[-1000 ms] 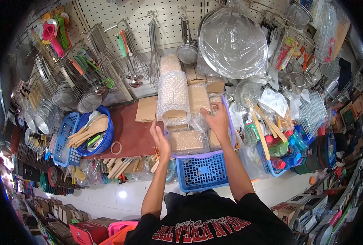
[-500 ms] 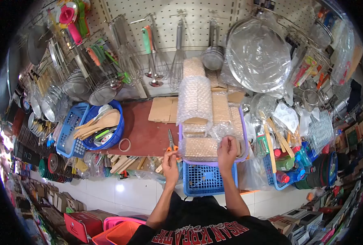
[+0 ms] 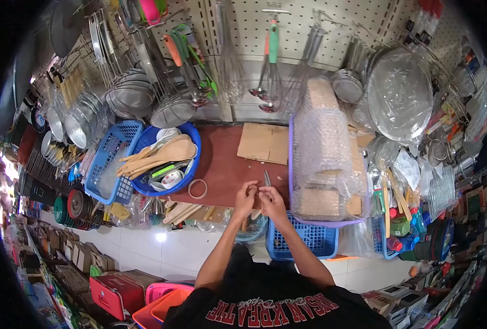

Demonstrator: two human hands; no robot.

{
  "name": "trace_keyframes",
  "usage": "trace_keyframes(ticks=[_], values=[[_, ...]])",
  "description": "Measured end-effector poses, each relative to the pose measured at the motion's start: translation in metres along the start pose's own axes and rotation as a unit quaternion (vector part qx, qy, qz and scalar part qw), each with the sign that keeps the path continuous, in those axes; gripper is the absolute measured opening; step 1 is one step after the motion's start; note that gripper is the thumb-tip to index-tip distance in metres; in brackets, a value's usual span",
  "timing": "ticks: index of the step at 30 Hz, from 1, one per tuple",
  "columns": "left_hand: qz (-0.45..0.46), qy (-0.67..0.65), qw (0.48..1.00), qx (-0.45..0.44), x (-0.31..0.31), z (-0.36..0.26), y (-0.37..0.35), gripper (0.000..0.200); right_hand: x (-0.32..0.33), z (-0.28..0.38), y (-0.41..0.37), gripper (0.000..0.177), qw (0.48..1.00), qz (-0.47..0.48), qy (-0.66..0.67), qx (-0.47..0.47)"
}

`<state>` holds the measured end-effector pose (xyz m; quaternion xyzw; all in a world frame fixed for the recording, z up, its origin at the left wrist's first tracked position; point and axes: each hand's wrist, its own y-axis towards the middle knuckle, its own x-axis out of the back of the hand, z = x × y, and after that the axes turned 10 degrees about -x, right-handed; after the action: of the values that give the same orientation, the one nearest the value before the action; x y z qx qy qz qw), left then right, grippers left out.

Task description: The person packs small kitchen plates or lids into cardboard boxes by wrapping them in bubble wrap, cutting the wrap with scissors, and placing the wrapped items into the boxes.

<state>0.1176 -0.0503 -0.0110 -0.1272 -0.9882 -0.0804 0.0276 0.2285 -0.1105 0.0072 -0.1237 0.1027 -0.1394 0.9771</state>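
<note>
Close together at the front edge of the red-brown table are both of my hands. My left hand has its fingers curled, thumb and forefinger near each other. Beside it, my right hand is pinched; anything between the fingertips is too small to make out. Scissors lie just behind my hands, their handles covered by them. To the right, a purple basket holds bubble-wrapped cardboard packages. A flat cardboard piece rests behind the scissors, and a tape ring lies to the left.
A blue basin with wooden spoons stands at the left, beside a blue basket. Another blue basket is below the table's front edge. Whisks, ladles and strainers hang at the back.
The view has swung left, so the table things appear further right. My right hand has left the wrapped packages and come beside my left hand, in front of the scissors.
</note>
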Motion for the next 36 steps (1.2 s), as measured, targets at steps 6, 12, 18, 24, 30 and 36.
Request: trace_keyframes(ticks=[6, 12, 18, 24, 30, 36], values=[[-0.097, 0.077, 0.991, 0.042, 0.018, 0.059, 0.082, 0.042, -0.036, -0.027, 0.07, 0.04, 0.985, -0.061, 0.123, -0.101], [-0.074, 0.051, 0.993, 0.08, 0.026, 0.099, 0.156, 0.045, -0.026, -0.051, 0.099, 0.045, 0.981, -0.145, 0.071, -0.104], [-0.001, 0.044, 0.993, 0.108, 0.033, 0.121, 0.164, 0.024, -0.022, -0.05, 0.079, 0.041, 0.97, -0.191, 0.089, -0.12], [0.001, -0.111, 0.983, 0.144, 0.081, 0.067, 0.082, 0.015, -0.015, -0.084, 0.08, 0.048, 0.926, -0.371, 0.055, 0.033], [0.041, -0.048, 0.995, 0.075, 0.13, 0.061, 0.002, 0.013, -0.018, -0.068, 0.055, 0.038, 0.95, -0.31, 0.032, 0.033], [0.041, -0.019, 0.999, -0.02, 0.16, 0.061, -0.017, 0.035, -0.023, -0.084, 0.028, 0.025, 0.982, -0.187, -0.015, -0.039]])
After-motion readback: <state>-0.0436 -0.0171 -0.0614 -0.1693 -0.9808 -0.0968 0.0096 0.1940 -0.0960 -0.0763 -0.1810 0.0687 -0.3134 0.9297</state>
